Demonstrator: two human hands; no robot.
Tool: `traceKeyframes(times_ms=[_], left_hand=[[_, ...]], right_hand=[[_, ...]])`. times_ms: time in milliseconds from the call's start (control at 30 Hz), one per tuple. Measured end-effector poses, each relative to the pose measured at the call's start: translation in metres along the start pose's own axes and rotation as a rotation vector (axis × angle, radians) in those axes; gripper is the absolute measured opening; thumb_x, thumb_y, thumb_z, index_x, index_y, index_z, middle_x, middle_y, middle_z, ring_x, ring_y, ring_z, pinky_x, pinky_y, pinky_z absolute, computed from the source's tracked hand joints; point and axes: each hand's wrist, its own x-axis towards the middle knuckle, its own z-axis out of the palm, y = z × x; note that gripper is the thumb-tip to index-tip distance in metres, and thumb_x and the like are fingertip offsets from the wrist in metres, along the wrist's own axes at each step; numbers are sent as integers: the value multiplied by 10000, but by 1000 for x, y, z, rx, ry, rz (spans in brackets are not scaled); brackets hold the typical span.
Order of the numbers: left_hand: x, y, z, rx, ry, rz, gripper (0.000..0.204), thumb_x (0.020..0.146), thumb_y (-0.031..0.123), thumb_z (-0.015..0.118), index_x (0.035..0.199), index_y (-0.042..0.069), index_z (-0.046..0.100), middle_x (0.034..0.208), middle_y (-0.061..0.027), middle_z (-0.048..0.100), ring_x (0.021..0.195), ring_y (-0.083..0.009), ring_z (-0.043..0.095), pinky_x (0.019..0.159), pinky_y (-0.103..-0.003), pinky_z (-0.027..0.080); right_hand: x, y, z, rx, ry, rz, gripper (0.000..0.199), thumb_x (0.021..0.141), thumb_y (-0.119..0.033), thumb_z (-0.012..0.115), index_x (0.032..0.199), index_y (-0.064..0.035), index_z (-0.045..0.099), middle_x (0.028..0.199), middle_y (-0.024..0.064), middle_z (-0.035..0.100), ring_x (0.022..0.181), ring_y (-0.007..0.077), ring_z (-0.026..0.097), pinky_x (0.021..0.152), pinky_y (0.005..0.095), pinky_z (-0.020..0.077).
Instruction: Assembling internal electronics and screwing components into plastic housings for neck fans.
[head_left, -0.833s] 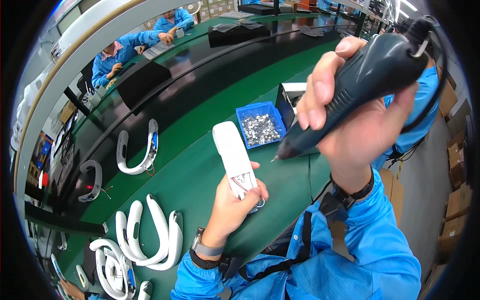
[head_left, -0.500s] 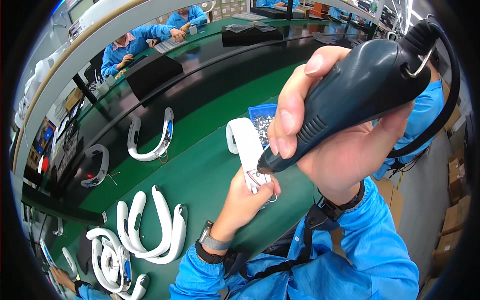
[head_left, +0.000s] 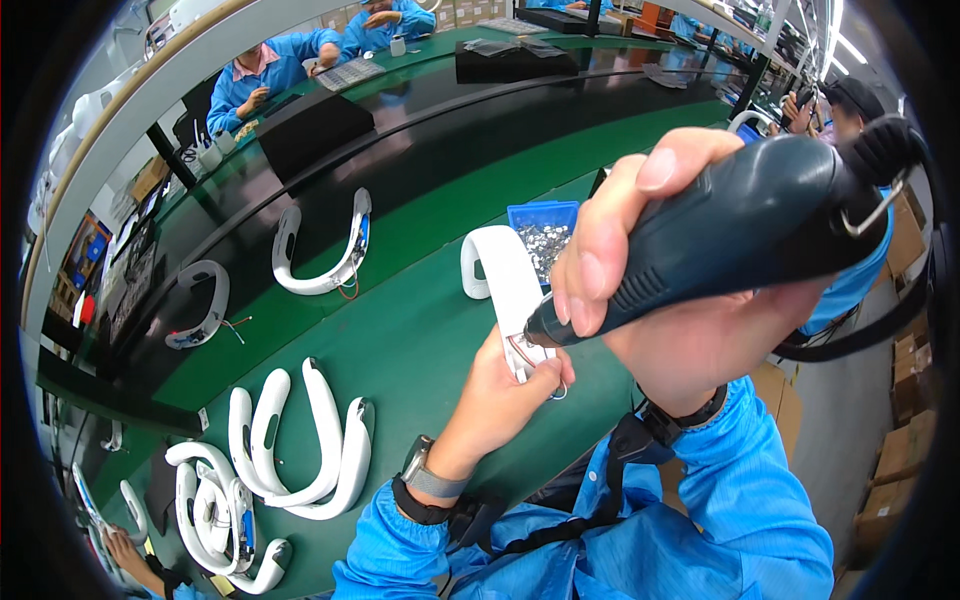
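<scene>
My right hand (head_left: 668,300) is wrapped round a dark electric screwdriver (head_left: 740,225), which has a cable and a metal hanging ring at its rear end. The tool slants down to the left, its nose at the opened end of a white curved plastic housing (head_left: 508,275). That housing is gripped by my left hand (head_left: 505,395), thumb across its lower end. Thin wires show in the open end beside the thumb. Whether the bit touches a screw is hidden by the nose. Just behind the housing stands a blue bin (head_left: 545,215) of small metal parts.
Several white U-shaped housings (head_left: 300,440) lie on the green bench at the left. Two more, one with a blue part (head_left: 357,235), rest on the conveyor farther off. A black box (head_left: 315,135) stands beyond. Co-workers in blue sit across; another person's hand (head_left: 130,555) shows lower left.
The screwdriver now lies more level, its rear end lower and farther right. The view has shifted a little; both hands keep their grip. Housings on the conveyor appear farther right.
</scene>
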Motion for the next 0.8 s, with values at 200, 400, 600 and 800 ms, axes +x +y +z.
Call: traceKeyframes(times_ms=[200, 400, 600, 800], left_hand=[[-7, 0, -1, -51, 25, 15, 325, 918, -34, 541, 1228, -10, 444, 897, -74, 645, 812, -128, 622, 729, -274, 519], [-9, -3, -9, -14, 11, -12, 318, 912, -18, 553, 1211, -7, 445, 886, -62, 641, 825, -122, 620, 740, -274, 518], [-1, -5, 0, 5, 24, 7, 310, 916, -10, 554, 1206, -8, 444, 892, -64, 647, 815, -125, 622, 735, -275, 519], [-4, -11, 1, 10, 47, 7, 310, 922, 0, 569, 1210, -13, 454, 908, -70, 655, 817, -126, 632, 742, -274, 526]], right_hand=[[-5, 0, 8, -119, -48, 42, 786, 931, -773, 282, 1164, -46, 469, 728, 185, 582, 524, 226, 571, 518, 359, 512], [6, 23, 10, 37, -68, 35, 882, 893, -811, 324, 1131, 21, 498, 704, 207, 596, 511, 242, 567, 481, 354, 505], [13, 21, 6, 136, -54, 119, 972, 836, -871, 346, 1069, 58, 515, 665, 211, 604, 467, 217, 571, 423, 312, 493], [9, 19, 5, -192, 100, 56, 929, 899, -827, 254, 1087, 46, 510, 668, 146, 601, 455, 154, 549, 412, 253, 459]])
